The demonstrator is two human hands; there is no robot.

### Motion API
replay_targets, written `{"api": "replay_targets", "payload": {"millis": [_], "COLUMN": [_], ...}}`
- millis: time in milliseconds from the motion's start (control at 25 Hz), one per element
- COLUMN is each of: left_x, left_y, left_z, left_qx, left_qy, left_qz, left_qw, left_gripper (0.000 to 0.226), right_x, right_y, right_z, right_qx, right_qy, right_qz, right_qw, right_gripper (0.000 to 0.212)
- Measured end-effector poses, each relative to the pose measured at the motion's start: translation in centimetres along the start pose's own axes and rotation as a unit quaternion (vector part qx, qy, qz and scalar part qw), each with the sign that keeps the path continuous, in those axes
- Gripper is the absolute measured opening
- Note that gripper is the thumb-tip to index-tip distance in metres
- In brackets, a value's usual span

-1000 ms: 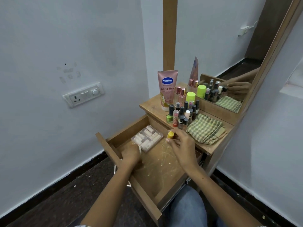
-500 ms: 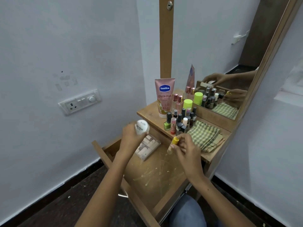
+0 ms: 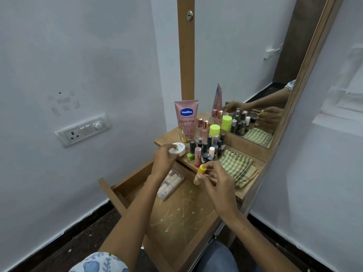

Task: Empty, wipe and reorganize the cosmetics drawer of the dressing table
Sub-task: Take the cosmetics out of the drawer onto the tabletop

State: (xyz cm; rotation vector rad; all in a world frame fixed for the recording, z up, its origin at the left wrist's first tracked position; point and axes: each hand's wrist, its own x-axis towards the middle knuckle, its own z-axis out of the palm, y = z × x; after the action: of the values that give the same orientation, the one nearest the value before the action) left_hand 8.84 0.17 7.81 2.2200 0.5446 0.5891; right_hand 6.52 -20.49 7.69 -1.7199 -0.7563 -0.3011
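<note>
Your open wooden drawer (image 3: 176,218) juts out toward you below the dressing-table top, its flat brown floor streaked with pale yellowish scratches and specks. Inside it, at the far left, lies a clear plastic case (image 3: 170,183) of pale, finger-shaped pieces in rows; the rest of the floor shows bare wood.

Your left hand (image 3: 164,158) curls round a small round white jar (image 3: 178,148) with a flat lid bearing dark lettering, holding it at the front left edge of the wooden tabletop (image 3: 167,137). Your right hand (image 3: 217,178) pinches a slim pale tube with a yellow cap (image 3: 199,174) between fingertips and thumb, tilted, above the drawer's far end just in front of the tabletop's edge.

On the tabletop stands a pink Vaseline squeeze tube (image 3: 186,119) set on its cap, glossy and tapered. Beside it are two clear bottles with rose-gold caps (image 3: 202,127), a canister with a neon-green lid (image 3: 214,130), and a tight cluster of small nail-polish bottles (image 3: 206,150), mostly black-capped, one green and one red at the front. To their right lies a folded green-and-white checked cloth (image 3: 236,166), soft and rumpled. The wood-framed mirror (image 3: 255,75) behind reflects the bottles, the cloth and both of your hands.
</note>
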Motion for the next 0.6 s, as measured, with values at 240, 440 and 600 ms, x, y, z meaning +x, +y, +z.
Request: {"api": "replay_targets", "payload": {"millis": [240,440,600], "left_x": [-0.6,-7.3,-10.2], "left_y": [-0.5,2.0,4.7], "left_z": [1.7,0.2,-1.3], "left_qx": [0.005,-0.085,-0.187], "left_qy": [-0.045,0.081,0.013], "left_qz": [0.023,0.082,0.086], "left_qw": [0.999,0.990,0.979], "left_gripper": [0.039,0.029,0.031], "right_x": [0.5,0.7,1.0], "right_y": [0.1,-0.5,-0.9], "right_z": [-1.0,-2.1,-2.8], "right_qx": [-0.049,0.068,0.213], "right_qy": [0.020,0.037,0.070], "right_qz": [0.009,0.064,0.149], "right_qw": [0.999,0.995,0.963], "right_gripper": [0.027,0.030,0.020]}}
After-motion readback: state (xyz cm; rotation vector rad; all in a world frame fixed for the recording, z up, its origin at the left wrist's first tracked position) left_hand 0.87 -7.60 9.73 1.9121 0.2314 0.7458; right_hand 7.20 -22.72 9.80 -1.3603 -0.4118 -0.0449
